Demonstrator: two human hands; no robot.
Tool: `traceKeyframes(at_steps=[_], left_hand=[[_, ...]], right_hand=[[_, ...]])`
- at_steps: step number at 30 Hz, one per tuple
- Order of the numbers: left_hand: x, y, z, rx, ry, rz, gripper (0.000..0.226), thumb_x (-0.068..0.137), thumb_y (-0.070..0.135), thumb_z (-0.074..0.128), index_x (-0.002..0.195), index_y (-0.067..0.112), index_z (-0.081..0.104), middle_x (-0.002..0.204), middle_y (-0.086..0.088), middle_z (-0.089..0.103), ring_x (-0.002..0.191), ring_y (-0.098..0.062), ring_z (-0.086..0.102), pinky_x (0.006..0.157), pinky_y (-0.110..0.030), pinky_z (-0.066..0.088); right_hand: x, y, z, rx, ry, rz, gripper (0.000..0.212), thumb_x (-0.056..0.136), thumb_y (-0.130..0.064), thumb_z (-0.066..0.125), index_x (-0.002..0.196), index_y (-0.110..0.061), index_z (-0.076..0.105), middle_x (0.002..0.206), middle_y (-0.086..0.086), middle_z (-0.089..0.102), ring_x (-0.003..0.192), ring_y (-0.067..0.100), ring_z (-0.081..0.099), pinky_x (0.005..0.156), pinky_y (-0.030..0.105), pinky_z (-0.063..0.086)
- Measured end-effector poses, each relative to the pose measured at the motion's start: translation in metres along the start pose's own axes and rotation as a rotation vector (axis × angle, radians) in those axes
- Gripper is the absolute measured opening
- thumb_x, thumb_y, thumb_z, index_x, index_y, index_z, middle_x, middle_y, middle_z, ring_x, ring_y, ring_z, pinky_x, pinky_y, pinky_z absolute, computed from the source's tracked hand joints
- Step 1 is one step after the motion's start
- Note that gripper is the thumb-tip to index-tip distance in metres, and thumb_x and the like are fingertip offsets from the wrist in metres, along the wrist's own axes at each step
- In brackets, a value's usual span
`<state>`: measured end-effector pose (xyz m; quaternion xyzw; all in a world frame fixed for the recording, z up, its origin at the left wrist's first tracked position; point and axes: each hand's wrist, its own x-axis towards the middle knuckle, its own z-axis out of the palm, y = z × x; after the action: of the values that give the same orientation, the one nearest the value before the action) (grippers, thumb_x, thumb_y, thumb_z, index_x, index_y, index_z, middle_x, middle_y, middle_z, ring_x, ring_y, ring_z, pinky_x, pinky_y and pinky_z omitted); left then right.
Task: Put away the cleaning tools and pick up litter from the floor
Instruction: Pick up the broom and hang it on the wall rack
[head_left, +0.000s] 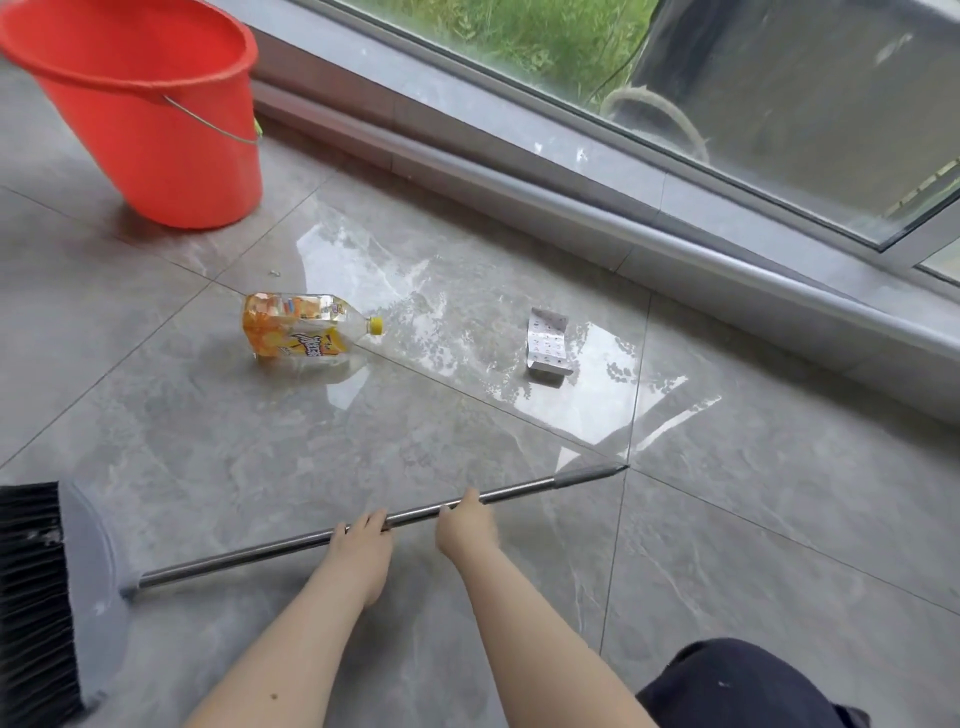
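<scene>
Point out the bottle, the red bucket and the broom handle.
bottle (298, 332), head view, on its orange label.
red bucket (171, 156), head view, on its outer wall.
broom handle (249, 552), head view, on the bare metal shaft left of the hands.

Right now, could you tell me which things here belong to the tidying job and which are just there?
Job: broom, held by the left hand and right hand; red bucket; plastic bottle; paper scrap.
Just there: window sill; floor tiles.
</scene>
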<state>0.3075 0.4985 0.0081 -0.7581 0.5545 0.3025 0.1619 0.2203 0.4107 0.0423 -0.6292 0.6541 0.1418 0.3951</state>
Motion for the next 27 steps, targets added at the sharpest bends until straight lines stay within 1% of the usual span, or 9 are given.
traceKeyframes(at_steps=[3, 6, 9, 11, 14, 18, 21, 23, 27], left_hand=[[-0.006, 0.0, -0.036, -0.07, 0.11, 0.044, 0.042, 0.094, 0.022, 0.05, 0.134, 0.009, 0.048, 0.149, -0.005, 0.029, 0.137, -0.023, 0.033, 0.111, -0.036, 0.035], [-0.01, 0.002, -0.074, -0.23, 0.222, 0.001, 0.027, 0.092, 0.025, 0.055, 0.116, 0.013, 0.053, 0.132, -0.003, 0.045, 0.121, -0.024, 0.047, 0.092, -0.036, 0.044], [-0.012, 0.003, -0.109, -0.409, 0.339, -0.089, 0.025, 0.09, 0.026, 0.058, 0.096, 0.017, 0.036, 0.113, -0.007, 0.059, 0.101, -0.028, 0.059, 0.073, -0.034, 0.043], [-0.009, 0.004, -0.129, -0.474, 0.384, -0.116, 0.023, 0.091, 0.025, 0.055, 0.103, 0.016, 0.037, 0.11, -0.009, 0.062, 0.097, -0.031, 0.062, 0.069, -0.033, 0.042], [-0.012, 0.01, -0.16, -0.434, 0.393, -0.098, 0.019, 0.098, 0.023, 0.043, 0.113, 0.012, 0.045, 0.113, -0.011, 0.062, 0.099, -0.032, 0.06, 0.069, -0.034, 0.041], [-0.036, 0.019, -0.198, -0.425, 0.43, -0.084, 0.011, 0.097, 0.012, 0.039, 0.104, 0.015, 0.046, 0.11, -0.009, 0.062, 0.098, -0.029, 0.06, 0.071, -0.037, 0.046], [-0.061, 0.033, -0.228, -0.527, 0.438, -0.089, 0.015, 0.094, 0.008, 0.037, 0.103, 0.015, 0.046, 0.113, -0.007, 0.063, 0.103, -0.027, 0.062, 0.078, -0.04, 0.05], [-0.075, 0.041, -0.251, -0.582, 0.419, -0.081, 0.011, 0.095, 0.01, 0.038, 0.102, 0.013, 0.045, 0.113, -0.009, 0.064, 0.106, -0.027, 0.062, 0.082, -0.042, 0.052], [-0.103, 0.057, -0.295, -0.665, 0.399, -0.04, 0.008, 0.094, 0.007, 0.038, 0.093, 0.014, 0.04, 0.109, -0.011, 0.065, 0.11, -0.024, 0.062, 0.084, -0.045, 0.052]], right_hand=[[-0.006, -0.017, -0.021, 0.395, 0.073, -0.012, 0.05, 0.094, -0.008, 0.038, 0.142, -0.016, 0.03, 0.144, 0.016, 0.032, 0.121, 0.033, 0.049, 0.101, 0.037, 0.041], [-0.016, -0.044, -0.047, 0.747, 0.189, -0.067, 0.033, 0.085, 0.005, 0.036, 0.107, -0.017, 0.049, 0.123, 0.019, 0.049, 0.085, 0.025, 0.05, 0.072, 0.033, 0.046], [-0.025, -0.068, -0.07, 0.897, 0.211, -0.129, 0.036, 0.08, 0.01, 0.032, 0.077, -0.021, 0.049, 0.087, 0.009, 0.049, 0.065, 0.018, 0.042, 0.054, 0.022, 0.034], [-0.032, -0.078, -0.084, 0.904, 0.213, -0.206, 0.039, 0.078, 0.012, 0.029, 0.07, -0.021, 0.048, 0.073, -0.001, 0.044, 0.059, 0.012, 0.038, 0.053, 0.02, 0.031], [-0.045, -0.094, -0.113, 0.86, 0.208, -0.294, 0.036, 0.078, 0.011, 0.03, 0.074, -0.017, 0.052, 0.071, -0.004, 0.046, 0.059, 0.01, 0.04, 0.053, 0.019, 0.033], [-0.071, -0.115, -0.157, 0.806, 0.295, -0.355, 0.04, 0.08, 0.011, 0.036, 0.066, -0.021, 0.055, 0.086, 0.001, 0.055, 0.063, 0.007, 0.047, 0.051, 0.011, 0.036], [-0.092, -0.128, -0.189, 0.742, 0.318, -0.387, 0.035, 0.085, 0.009, 0.042, 0.079, -0.014, 0.068, 0.085, -0.002, 0.057, 0.056, -0.001, 0.052, 0.049, 0.002, 0.038], [-0.106, -0.134, -0.213, 0.719, 0.317, -0.402, 0.032, 0.087, 0.007, 0.045, 0.086, -0.01, 0.072, 0.086, -0.003, 0.059, 0.052, -0.003, 0.052, 0.051, 0.001, 0.038], [-0.141, -0.144, -0.261, 0.674, 0.314, -0.471, 0.03, 0.087, 0.007, 0.047, 0.081, -0.01, 0.072, 0.104, 0.009, 0.067, 0.056, -0.003, 0.058, 0.056, 0.002, 0.04]])
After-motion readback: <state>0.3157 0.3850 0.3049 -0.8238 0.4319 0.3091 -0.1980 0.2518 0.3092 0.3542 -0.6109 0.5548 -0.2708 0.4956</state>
